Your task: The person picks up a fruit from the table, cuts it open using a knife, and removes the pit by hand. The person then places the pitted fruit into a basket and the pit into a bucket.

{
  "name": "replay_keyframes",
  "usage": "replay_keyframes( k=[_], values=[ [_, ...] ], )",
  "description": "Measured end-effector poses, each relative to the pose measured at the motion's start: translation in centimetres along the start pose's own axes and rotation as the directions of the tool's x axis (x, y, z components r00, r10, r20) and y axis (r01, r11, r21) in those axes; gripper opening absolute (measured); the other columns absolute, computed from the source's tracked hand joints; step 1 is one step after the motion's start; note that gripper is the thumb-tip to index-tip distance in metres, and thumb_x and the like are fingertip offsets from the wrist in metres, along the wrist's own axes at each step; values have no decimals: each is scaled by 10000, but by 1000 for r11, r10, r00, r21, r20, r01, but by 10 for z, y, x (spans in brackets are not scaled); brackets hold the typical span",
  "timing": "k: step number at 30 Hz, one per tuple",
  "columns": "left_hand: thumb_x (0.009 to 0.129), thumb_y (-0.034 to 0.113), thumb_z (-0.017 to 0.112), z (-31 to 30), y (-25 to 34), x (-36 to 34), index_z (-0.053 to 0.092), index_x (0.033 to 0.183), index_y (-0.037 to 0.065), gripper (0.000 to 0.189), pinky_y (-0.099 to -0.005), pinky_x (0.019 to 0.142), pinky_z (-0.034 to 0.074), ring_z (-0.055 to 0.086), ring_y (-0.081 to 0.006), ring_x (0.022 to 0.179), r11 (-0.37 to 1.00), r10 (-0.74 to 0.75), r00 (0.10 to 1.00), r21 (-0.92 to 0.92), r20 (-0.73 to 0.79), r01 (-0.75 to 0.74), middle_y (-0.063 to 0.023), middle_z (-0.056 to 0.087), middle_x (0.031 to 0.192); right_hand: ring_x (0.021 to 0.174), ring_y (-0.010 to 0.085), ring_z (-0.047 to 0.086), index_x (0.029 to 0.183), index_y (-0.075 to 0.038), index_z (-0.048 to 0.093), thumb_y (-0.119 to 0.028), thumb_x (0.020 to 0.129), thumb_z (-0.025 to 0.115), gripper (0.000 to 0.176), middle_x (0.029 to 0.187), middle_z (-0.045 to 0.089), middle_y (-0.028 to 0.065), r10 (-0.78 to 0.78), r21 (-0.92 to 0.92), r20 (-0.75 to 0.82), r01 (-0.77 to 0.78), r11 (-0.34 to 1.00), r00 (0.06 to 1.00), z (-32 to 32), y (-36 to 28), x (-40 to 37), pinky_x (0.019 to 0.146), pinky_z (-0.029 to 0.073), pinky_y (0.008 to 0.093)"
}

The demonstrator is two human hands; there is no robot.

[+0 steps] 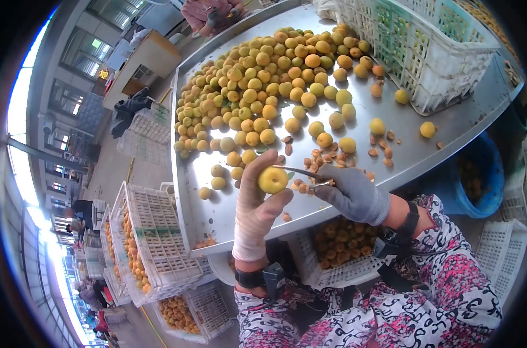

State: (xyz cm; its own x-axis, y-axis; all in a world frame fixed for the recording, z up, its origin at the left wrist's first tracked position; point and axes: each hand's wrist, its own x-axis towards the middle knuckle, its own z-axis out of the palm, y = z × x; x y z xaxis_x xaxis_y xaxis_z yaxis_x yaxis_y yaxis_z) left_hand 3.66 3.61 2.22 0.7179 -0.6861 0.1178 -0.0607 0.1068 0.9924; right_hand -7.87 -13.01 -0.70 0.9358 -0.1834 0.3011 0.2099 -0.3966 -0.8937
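Observation:
My left hand (253,211), in a pale, stained glove, is closed round a yellow apricot (273,181) between thumb and fingers. A small hollow shows in the fruit's face. My right hand (354,196), in a grey glove, grips a thin, curved metal pitting tool (298,170); its upper arm reaches to the apricot's edge. How the rest of the tool sits in the palm is hidden. Just beyond the right hand lie loose brown pits (320,158). Behind both hands, a large heap of apricots (252,81) spreads over the metal table (403,168).
A white plastic crate (432,64) stands on the table's right side. Below the front edge is a crate of apricots (347,240), with a blue tub (487,174) at right. Stacked crates (165,238) stand left. Another person (211,14) is at the far edge.

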Motion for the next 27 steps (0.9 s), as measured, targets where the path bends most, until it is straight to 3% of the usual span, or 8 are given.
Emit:
replay_keyframes(
  k=[11, 16, 17, 20, 22, 24, 26, 27],
  values=[
    [699, -43, 611, -3, -3, 1, 479, 1280, 72, 607, -270, 939, 396, 479, -127, 1076, 999, 1, 1000, -50, 18, 0, -20, 510, 1137, 725, 369, 609, 992, -77, 547, -337, 916, 511, 274, 747, 612, 174, 75, -107, 111, -63, 992, 991, -1, -9, 0, 616, 464, 424],
    [759, 10, 597, 1, 3, 0, 466, 1258, 59, 518, -218, 735, 446, 503, -86, 816, 996, -76, 997, -55, 0, 76, -28, 505, 1057, 736, 380, 609, 1017, -88, 555, -368, 921, 488, 303, 760, 615, 195, 218, -197, 116, -193, 961, 969, 0, -12, 1, 628, 469, 431],
    [798, 59, 579, -1, -1, 1, 464, 1238, 58, 455, -197, 645, 424, 469, -66, 724, 997, -18, 1000, 81, 2, 17, -22, 504, 971, 736, 387, 609, 1028, -89, 558, -384, 925, 471, 324, 764, 616, 203, 240, -200, 134, -211, 957, 962, 1, -12, 3, 634, 471, 439],
    [845, 156, 558, 4, -2, 1, 479, 1213, 60, 389, -204, 634, 436, 491, -65, 756, 989, -29, 999, 147, -21, 32, -13, 528, 886, 768, 412, 601, 1054, -70, 558, -408, 928, 453, 375, 801, 619, 229, 258, -107, 119, -246, 963, 959, 11, -5, -1, 662, 468, 458],
    [863, 220, 565, 9, -16, 4, 483, 1210, 60, 391, -213, 645, 451, 522, -82, 791, 994, -50, 997, -98, -53, 45, -27, 552, 884, 773, 415, 597, 1041, -50, 550, -374, 921, 481, 353, 813, 612, 229, 222, 6, 73, -224, 975, 972, 25, 6, -5, 651, 460, 452],
    [909, 336, 527, 24, -26, 5, 467, 1229, 33, 445, -273, 816, 457, 567, -170, 882, 989, 52, 996, -135, -73, -61, -66, 553, 995, 747, 416, 594, 1044, -47, 539, -376, 923, 475, 356, 782, 609, 230, 213, 58, 34, -215, 975, 976, 33, 12, -5, 637, 458, 455],
    [928, 261, 510, 29, -34, 9, 452, 1250, 26, 403, -296, 881, 436, 569, -185, 920, 707, -127, 991, -698, 36, 116, -78, 533, 1052, 729, 414, 593, 1039, -45, 531, -376, 924, 473, 355, 758, 606, 227, 213, 28, -1, -213, 977, 977, 34, 12, -4, 625, 454, 457],
    [928, 261, 510, 28, -39, 12, 452, 1250, 26, 403, -296, 881, 436, 569, -185, 920, 708, -127, 991, -697, 35, 115, -78, 533, 1052, 712, 413, 591, 1033, -43, 523, -377, 925, 471, 355, 733, 602, 224, 223, 7, -31, -223, 975, 974, 35, 12, -4, 614, 451, 460]
  ],
)
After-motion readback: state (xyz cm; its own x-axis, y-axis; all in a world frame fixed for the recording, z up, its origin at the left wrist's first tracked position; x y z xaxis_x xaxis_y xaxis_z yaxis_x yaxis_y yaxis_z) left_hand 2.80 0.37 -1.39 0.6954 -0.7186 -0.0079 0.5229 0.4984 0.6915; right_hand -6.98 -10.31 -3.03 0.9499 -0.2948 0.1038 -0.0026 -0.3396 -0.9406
